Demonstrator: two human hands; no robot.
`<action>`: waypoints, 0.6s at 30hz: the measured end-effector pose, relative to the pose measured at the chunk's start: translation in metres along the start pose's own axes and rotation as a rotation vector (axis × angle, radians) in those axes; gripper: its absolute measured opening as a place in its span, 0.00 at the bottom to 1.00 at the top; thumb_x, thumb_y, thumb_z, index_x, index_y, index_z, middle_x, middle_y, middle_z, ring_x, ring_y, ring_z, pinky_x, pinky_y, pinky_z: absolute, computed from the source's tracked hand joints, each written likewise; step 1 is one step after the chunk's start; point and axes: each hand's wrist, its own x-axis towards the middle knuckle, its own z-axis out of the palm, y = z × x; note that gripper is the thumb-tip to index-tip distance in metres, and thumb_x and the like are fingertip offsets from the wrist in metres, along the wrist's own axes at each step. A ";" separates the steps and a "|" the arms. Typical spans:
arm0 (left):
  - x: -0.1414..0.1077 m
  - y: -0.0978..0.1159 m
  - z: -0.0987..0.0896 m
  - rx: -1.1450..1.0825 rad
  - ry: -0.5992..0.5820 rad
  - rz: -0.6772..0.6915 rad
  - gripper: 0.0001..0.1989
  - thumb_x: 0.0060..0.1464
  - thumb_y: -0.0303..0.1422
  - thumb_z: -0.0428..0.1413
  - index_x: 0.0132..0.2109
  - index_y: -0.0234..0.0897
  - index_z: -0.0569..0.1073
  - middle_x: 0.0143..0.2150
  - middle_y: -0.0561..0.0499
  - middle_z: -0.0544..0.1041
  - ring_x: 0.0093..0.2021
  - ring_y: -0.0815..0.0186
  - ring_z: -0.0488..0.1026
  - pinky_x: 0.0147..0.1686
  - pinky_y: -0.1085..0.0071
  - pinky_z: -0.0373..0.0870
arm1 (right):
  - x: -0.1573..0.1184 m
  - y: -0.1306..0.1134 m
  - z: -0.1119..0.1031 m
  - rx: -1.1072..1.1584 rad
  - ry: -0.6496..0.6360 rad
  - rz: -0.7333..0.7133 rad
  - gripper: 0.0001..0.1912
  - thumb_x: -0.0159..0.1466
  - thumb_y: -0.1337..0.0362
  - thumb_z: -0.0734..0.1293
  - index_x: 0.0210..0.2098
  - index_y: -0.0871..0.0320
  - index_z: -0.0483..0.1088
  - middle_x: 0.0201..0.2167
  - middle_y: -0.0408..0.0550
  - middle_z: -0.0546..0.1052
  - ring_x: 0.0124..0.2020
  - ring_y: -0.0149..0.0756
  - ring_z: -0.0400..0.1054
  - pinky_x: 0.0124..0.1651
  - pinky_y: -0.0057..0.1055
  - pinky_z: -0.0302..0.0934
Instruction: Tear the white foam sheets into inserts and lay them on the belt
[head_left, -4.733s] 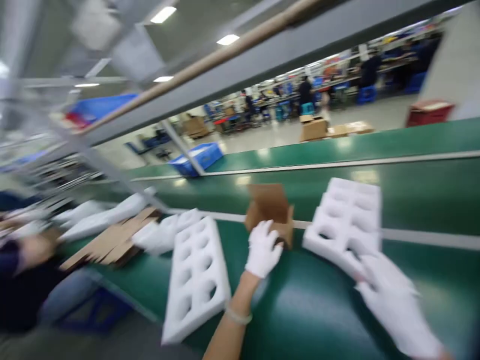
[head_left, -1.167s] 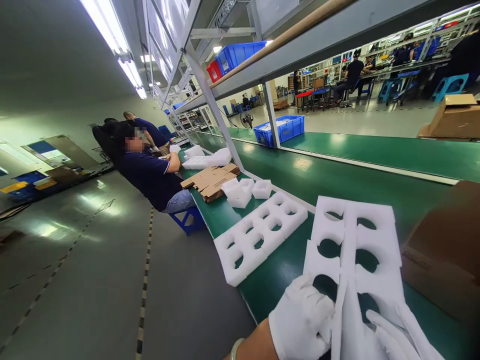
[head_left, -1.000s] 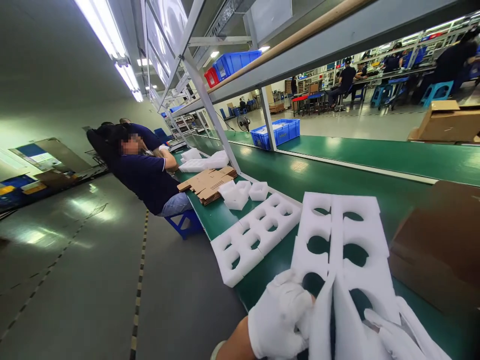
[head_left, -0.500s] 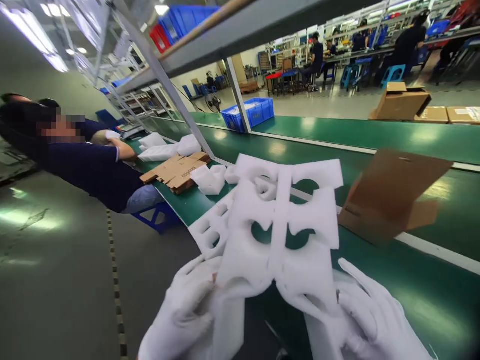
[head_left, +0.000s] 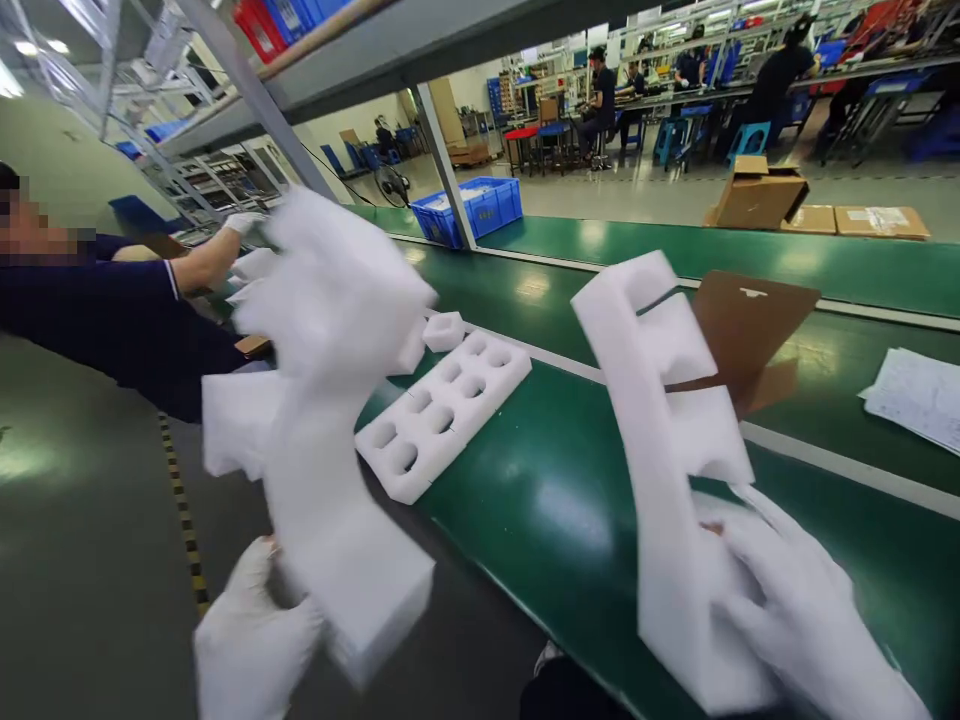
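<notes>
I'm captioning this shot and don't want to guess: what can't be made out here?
Head view, left foam piece: outline and cutouts smeared by motion blur.
Head view, right hand: some fingers hidden by the right foam piece.
Head view, brown cardboard: left part hidden behind that same foam piece.
Head view, papers: cut off by the right edge, markings too small to read.

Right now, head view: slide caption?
Left hand and right hand hold separate foam pieces; perforated foam block on green surface.
</notes>
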 end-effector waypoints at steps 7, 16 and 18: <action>-0.079 0.100 0.081 -0.020 -0.534 0.350 0.28 0.48 0.35 0.55 0.57 0.31 0.66 0.46 0.41 0.77 0.46 0.51 0.74 0.43 0.61 0.72 | 0.072 -0.029 0.029 0.004 -0.152 -0.306 0.19 0.58 0.74 0.62 0.49 0.63 0.66 0.58 0.56 0.64 0.62 0.54 0.50 0.58 0.47 0.56; -0.044 0.135 0.087 0.086 -0.288 1.202 0.19 0.56 0.27 0.50 0.55 0.33 0.68 0.57 0.41 0.70 0.57 0.49 0.66 0.54 0.52 0.66 | 0.039 -0.032 0.025 -0.013 -0.421 0.111 0.24 0.66 0.48 0.61 0.46 0.65 0.67 0.44 0.57 0.72 0.42 0.46 0.67 0.40 0.37 0.63; -0.028 0.159 0.094 0.208 -0.325 1.386 0.25 0.51 0.20 0.49 0.58 0.31 0.66 0.61 0.39 0.65 0.62 0.43 0.59 0.58 0.45 0.59 | 0.045 -0.042 0.032 -0.015 -0.424 0.093 0.27 0.64 0.47 0.64 0.44 0.69 0.68 0.40 0.58 0.73 0.43 0.48 0.67 0.45 0.38 0.63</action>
